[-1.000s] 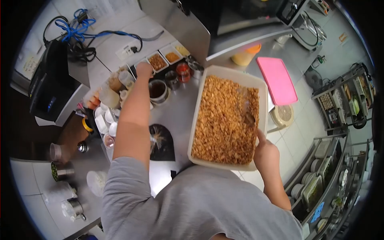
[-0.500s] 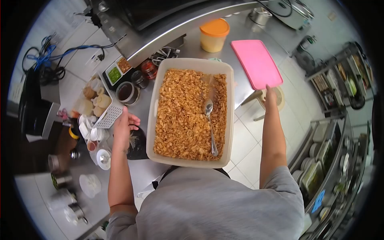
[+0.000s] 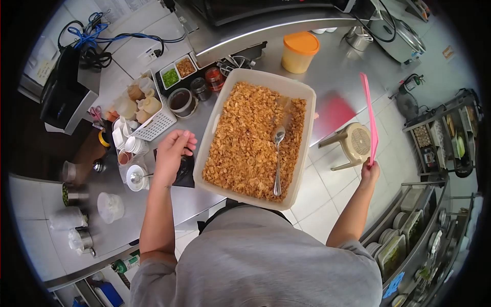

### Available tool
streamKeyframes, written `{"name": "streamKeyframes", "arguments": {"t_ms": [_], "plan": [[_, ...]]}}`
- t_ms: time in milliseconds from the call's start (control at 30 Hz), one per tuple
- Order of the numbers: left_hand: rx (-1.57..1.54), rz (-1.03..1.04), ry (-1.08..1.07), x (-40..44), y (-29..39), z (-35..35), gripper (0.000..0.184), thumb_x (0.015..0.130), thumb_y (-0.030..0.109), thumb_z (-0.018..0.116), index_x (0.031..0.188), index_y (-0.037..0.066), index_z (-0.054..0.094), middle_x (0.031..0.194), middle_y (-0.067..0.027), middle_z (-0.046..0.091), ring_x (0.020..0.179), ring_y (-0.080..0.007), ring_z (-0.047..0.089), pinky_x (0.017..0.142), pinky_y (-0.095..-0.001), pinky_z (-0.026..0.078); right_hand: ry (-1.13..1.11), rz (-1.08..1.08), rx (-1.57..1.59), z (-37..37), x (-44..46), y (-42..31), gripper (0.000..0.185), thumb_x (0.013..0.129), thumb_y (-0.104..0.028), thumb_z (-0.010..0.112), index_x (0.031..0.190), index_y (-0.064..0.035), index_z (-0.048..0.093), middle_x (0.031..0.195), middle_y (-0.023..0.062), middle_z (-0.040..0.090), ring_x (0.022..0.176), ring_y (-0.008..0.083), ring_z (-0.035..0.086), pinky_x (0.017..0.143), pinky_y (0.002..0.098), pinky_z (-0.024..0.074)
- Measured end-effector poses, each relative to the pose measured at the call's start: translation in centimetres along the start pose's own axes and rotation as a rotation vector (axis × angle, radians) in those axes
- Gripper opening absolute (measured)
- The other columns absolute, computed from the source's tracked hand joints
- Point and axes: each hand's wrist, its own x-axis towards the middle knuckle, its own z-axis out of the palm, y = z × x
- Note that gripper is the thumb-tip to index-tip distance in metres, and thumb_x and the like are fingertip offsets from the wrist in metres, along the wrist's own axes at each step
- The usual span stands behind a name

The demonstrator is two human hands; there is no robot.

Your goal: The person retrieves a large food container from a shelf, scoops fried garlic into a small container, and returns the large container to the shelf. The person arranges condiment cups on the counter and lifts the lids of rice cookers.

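Observation:
My right hand [image 3: 370, 173] grips the lower end of a pink plastic lid [image 3: 373, 128], held up almost edge-on to the right of the tub. A large rectangular whitish plastic tub [image 3: 306, 148] stands at the counter's front edge, full of golden-brown crispy flakes [image 3: 250, 140]. On the flakes, toward the right side, lies a metal spoon [image 3: 277, 163]. Just left of the tub, my left hand [image 3: 175, 149] hovers with nothing in it, fingers loosely bent and apart.
Behind the tub stands a yellow container with an orange lid [image 3: 300, 51]. Sauce jars [image 3: 180, 102] and a white basket of bottles [image 3: 151, 125] sit to the left. A beige stool [image 3: 356, 139] stands on the floor at right, near loaded shelves [image 3: 404, 235].
The pink lid has been lifted off the counter and tipped from flat to nearly upright in my right hand. The view has turned slightly; my left hand stays beside the tub.

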Motion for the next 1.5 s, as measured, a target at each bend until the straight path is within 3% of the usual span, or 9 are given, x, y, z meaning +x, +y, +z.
{"name": "streamKeyframes", "arguments": {"t_ms": [100, 333, 433, 567, 667, 900, 1033, 1300, 1500], "plan": [[0.024, 0.118, -0.069, 0.7, -0.1, 0.5, 0.028, 0.097, 0.027, 0.047, 0.101, 0.002, 0.058, 0.087, -0.0058, 0.062, 0.071, -0.0104, 0.057, 0.059, -0.0218, 0.046, -0.171, -0.067, -0.162, -1.3, -6.7, -1.6, 0.017, 0.092, -0.006, 0.042, 0.103, 0.0024, 0.052, 0.078, 0.0071, 0.055, 0.051, 0.0129, 0.045, 0.043, 0.0228, 0.0417], [-0.515, -0.205, -0.606, -2.0, 4.4, 3.6, 0.058, 0.097, 0.049, 0.035, 0.132, 0.002, 0.042, 0.087, -0.0081, 0.06, 0.063, -0.0126, 0.056, 0.044, -0.0194, 0.039, -0.65, -0.054, -0.562, 10.3, -18.3, -1.0, 0.038, 0.094, -0.012, 0.044, 0.128, 0.0068, 0.045, 0.121, 0.0159, 0.057, 0.11, 0.0221, 0.057, 0.094, 0.0334, 0.046], [-0.602, -0.218, -0.748, -1.9, 3.0, 3.1, 0.052, 0.096, 0.036, 0.045, 0.135, 0.002, 0.038, 0.085, -0.0057, 0.058, 0.058, -0.0104, 0.053, 0.043, -0.0192, 0.037, -0.637, 0.05, -0.428, 17.5, -19.4, 2.6, 0.04, 0.093, -0.014, 0.047, 0.128, 0.0049, 0.046, 0.122, 0.015, 0.056, 0.106, 0.0212, 0.058, 0.091, 0.0328, 0.0474], [-0.367, -0.038, -0.514, -3.3, 0.4, 2.3, 0.051, 0.087, 0.005, 0.059, 0.134, 0.0, 0.041, 0.082, -0.0022, 0.057, 0.058, -0.0046, 0.049, 0.044, -0.0191, 0.037, -0.843, 0.23, -0.203, 22.9, -19.8, 8.1, 0.043, 0.089, -0.015, 0.054, 0.128, 0.0026, 0.047, 0.121, 0.0146, 0.056, 0.104, 0.0204, 0.058, 0.09, 0.0303, 0.0472], [-0.211, 0.121, -0.32, -3.8, -1.0, 1.9, 0.045, 0.089, 0.006, 0.056, 0.131, -0.001, 0.045, 0.081, -0.0013, 0.056, 0.062, -0.0048, 0.052, 0.052, -0.0199, 0.042, -0.648, -0.231, -0.621, 25.9, -22.7, 11.1, 0.045, 0.086, -0.01, 0.057, 0.128, 0.0028, 0.046, 0.121, 0.015, 0.056, 0.104, 0.0199, 0.058, 0.09, 0.0289, 0.0465], [0.725, 0.498, -0.01, -3.7, -2.5, 0.8, 0.049, 0.085, 0.017, 0.056, 0.132, 0.007, 0.046, 0.097, -0.0152, 0.053, 0.092, -0.0324, 0.055, 0.077, -0.0413, 0.048, -0.702, -0.669, -0.886, 24.9, -22.5, 14.3, 0.041, 0.085, -0.002, 0.056, 0.125, 0.002, 0.049, 0.112, 0.0132, 0.06, 0.098, 0.0182, 0.059, 0.083, 0.0256, 0.0471], [0.74, 0.426, -0.026, -4.4, -2.9, 0.7, 0.05, 0.086, 0.016, 0.055, 0.133, 0.007, 0.044, 0.108, -0.0182, 0.049, 0.101, -0.035, 0.051, 0.084, -0.0424, 0.045, -0.48, -0.688, -1.091, 25.2, -25.9, 13.7, 0.037, 0.087, -0.007, 0.056, 0.122, 0.0017, 0.052, 0.093, 0.0118, 0.064, 0.078, 0.0158, 0.059, 0.07, 0.0277, 0.0475], [0.391, 0.326, -0.131, -3.1, -7.0, 1.8, 0.061, 0.087, 0.018, 0.055, 0.139, 0.001, 0.029, 0.118, -0.0263, 0.043, 0.111, -0.0423, 0.047, 0.096, -0.0451, 0.039, -0.638, -0.716, -1.313, 24.8, -21.9, 13.0, 0.038, 0.092, -0.021, 0.048, 0.119, 0.0051, 0.055, 0.103, 0.0175, 0.064, 0.088, 0.0229, 0.062, 0.075, 0.0339, 0.0479], [0.346, 0.424, -0.083, -2.7, -5.2, 1.4, 0.062, 0.091, 0.028, 0.056, 0.139, 0.0, 0.03, 0.127, -0.0234, 0.041, 0.115, -0.0359, 0.046, 0.099, -0.0383, 0.037, -0.517, -0.727, -1.632, 26.8, -19.2, 11.1, 0.035, 0.091, -0.021, 0.044, 0.101, 0.0065, 0.063, 0.097, 0.0284, 0.063, 0.087, 0.0375, 0.063, 0.076, 0.0404, 0.0484]]}}
